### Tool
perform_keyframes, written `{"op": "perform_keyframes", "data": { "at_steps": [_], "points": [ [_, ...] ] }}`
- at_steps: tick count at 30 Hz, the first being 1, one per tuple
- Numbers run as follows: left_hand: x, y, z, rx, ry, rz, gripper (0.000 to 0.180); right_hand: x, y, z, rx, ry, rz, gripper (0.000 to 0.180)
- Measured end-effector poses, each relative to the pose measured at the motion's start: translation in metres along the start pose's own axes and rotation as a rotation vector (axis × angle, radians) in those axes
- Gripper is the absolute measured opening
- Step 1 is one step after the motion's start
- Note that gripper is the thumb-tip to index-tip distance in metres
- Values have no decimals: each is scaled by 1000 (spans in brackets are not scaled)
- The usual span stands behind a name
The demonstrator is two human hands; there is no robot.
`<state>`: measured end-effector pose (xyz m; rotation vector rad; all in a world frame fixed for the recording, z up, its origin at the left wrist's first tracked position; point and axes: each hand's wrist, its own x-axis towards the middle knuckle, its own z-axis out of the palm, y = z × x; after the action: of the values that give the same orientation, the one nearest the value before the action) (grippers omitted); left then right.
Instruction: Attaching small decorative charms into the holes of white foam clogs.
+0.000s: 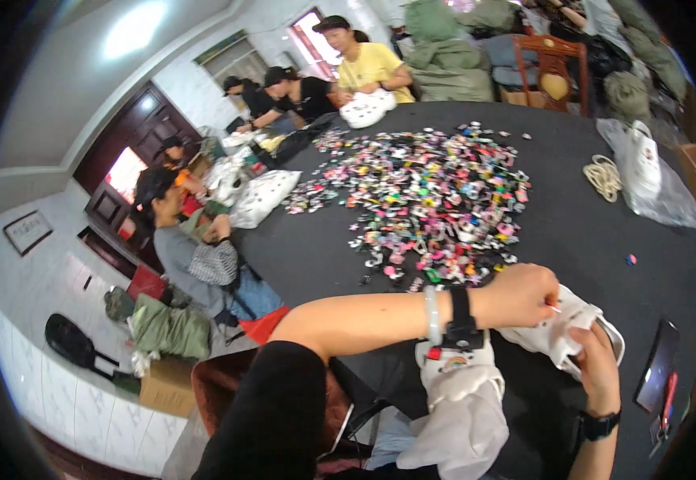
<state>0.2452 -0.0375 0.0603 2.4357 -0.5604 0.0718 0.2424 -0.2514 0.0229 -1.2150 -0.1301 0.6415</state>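
My left hand [522, 296] reaches across from the left with its fingers pinched on a small charm [554, 309], of which only a white and reddish bit shows. It is right over a white clog [556, 338], which lies tilted on the table. My right hand [598, 356] grips that clog at its right end, thumb on top. Below my left wrist is a second white clog [460, 392] with a rainbow charm on it, partly hidden by the wrist. A large heap of colourful small charms [444, 200] spreads across the dark tabletop beyond my hands.
On the dark table [300, 260], a phone [657, 366] and red-handled tool [669, 396] lie at right. Farther back are a coil of cord [602, 178] and a white shoe [644, 164] on clear plastic. Several people sit around the left and far sides; a white bag [266, 198] lies there.
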Motion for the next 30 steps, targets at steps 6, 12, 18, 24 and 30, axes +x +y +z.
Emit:
{"op": "perform_keyframes", "data": {
  "at_steps": [6, 12, 18, 24, 30],
  "points": [
    [3, -8, -1, -67, -13, -77, 13, 5, -2, 2, -39, 62, 19, 30],
    [-2, -11, 14, -77, 109, 4, 13, 5, -1, 1, -50, 48, 10, 34],
    [0, -13, 17, -86, 111, 4, 14, 6, 3, -5, -24, 51, 3, 33],
    [-4, -15, 12, 39, 106, 136, 13, 3, -1, -4, -33, -2, -1, 31],
    [-13, -21, -15, -122, -125, 172, 22, 13, -6, 2, 23, -106, 70, 36]
  ]
}}
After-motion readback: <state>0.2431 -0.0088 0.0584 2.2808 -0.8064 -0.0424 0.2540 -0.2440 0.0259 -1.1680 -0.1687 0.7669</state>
